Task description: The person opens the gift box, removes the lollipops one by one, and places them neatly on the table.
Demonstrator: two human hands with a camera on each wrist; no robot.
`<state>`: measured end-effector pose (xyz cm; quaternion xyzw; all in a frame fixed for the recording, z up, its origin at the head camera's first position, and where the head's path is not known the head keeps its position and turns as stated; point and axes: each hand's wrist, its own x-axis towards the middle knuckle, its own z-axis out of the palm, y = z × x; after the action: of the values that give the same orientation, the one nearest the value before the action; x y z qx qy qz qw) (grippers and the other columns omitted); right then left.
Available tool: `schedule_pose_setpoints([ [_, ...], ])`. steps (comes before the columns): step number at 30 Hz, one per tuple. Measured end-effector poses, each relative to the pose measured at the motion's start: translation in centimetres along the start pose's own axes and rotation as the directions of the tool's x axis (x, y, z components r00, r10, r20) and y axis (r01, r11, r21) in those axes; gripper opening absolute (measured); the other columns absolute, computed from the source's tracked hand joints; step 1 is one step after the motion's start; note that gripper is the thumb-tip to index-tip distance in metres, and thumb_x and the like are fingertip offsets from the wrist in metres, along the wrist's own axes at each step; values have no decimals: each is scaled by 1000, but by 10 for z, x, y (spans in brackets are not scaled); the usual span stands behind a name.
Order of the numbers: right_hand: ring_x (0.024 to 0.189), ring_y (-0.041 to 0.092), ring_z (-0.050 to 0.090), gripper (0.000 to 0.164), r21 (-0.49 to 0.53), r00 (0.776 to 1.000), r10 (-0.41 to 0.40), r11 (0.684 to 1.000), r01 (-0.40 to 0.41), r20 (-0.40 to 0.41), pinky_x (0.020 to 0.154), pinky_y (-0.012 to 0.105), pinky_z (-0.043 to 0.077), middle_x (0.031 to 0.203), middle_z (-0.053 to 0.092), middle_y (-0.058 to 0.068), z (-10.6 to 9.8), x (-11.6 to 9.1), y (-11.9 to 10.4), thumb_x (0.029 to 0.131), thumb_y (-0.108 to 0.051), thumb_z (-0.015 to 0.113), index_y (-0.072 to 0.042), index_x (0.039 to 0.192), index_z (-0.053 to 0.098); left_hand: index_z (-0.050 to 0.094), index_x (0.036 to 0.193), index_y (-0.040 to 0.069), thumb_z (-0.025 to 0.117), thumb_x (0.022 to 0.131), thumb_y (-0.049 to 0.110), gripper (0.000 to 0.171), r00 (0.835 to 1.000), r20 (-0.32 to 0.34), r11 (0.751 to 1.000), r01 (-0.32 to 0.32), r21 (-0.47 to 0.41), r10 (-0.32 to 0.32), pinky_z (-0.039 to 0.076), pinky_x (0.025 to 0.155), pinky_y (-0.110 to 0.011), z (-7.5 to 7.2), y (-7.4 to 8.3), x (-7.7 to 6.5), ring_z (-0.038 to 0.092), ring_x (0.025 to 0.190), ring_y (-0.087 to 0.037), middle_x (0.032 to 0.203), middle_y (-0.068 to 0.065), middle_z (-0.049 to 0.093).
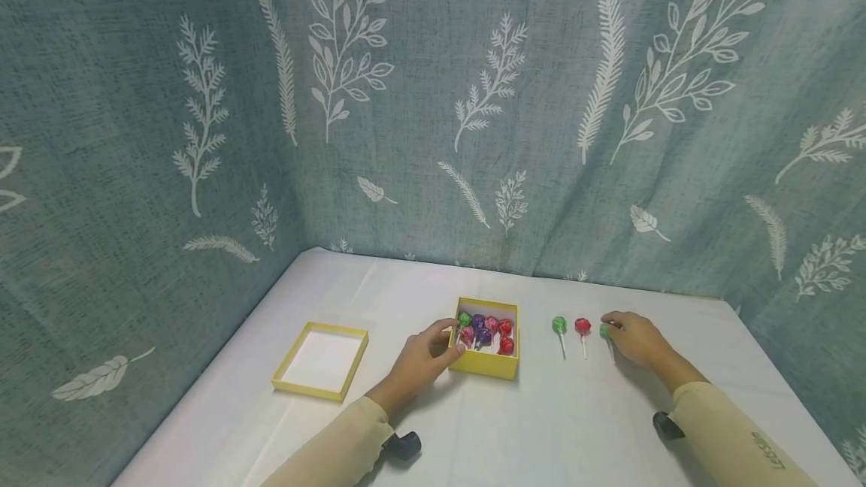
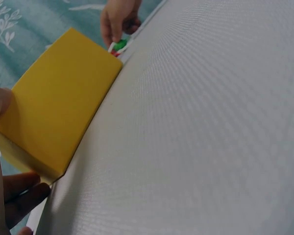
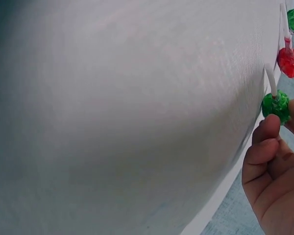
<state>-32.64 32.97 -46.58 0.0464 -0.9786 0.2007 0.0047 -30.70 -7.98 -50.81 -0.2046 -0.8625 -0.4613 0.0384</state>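
My left hand holds a yellow box by its near left corner, the thumb on the front wall and the fingers along the left side; the left wrist view shows this box from the front. Inside lie several wrapped lollipops in green, purple, pink and red. On the right, my right hand pinches the head of a green lollipop between thumb and fingers, its white stick pointing toward me. Left of it lie a red lollipop and another green lollipop, set in a row.
A shallow yellow-rimmed lid with a white inside lies on the left of the white table. A teal curtain with white leaf prints stands behind the table and along its sides.
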Motion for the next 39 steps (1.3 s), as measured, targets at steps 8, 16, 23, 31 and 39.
schedule_pose_setpoints([
  [8,114,51,51,34,26,1000,7,1000,-8,16,93,62,39,116,60,30,-3,-2,-3,98,-17,52,6,122,59,52,137,22,61,93,47,52,1000,-3,1000,-2,8,2,42,96,-58,2,2,-2,60,115,-30,121,-12,66],
  [16,103,46,57,37,31,1000,2,1000,-3,25,85,58,45,111,61,28,-10,-4,-5,97,-21,55,6,121,59,51,139,23,62,94,43,50,1000,-8,1000,4,10,-4,42,97,-57,2,5,-3,60,115,-30,122,-13,65],
  [23,97,41,60,37,2,1000,0,1000,0,30,80,56,47,105,65,24,-11,-4,-4,96,-21,58,6,120,60,51,138,24,62,94,43,50,1000,-14,1000,-1,13,2,42,97,-57,4,4,-3,60,115,-30,122,-13,65],
  [31,87,35,63,38,-11,998,45,999,-45,44,71,49,51,99,66,21,-9,-4,-2,94,-22,60,6,119,58,52,137,25,61,94,46,50,1000,-7,1000,-2,12,2,42,96,-59,5,1,-4,60,115,-31,122,-12,66],
  [39,100,46,60,42,-27,999,34,999,-32,39,83,59,46,106,65,26,-20,-5,-5,94,-25,59,8,121,57,52,137,24,61,94,45,50,1000,-12,1000,-18,18,18,42,95,-58,4,2,-4,61,114,-30,121,-13,66],
])
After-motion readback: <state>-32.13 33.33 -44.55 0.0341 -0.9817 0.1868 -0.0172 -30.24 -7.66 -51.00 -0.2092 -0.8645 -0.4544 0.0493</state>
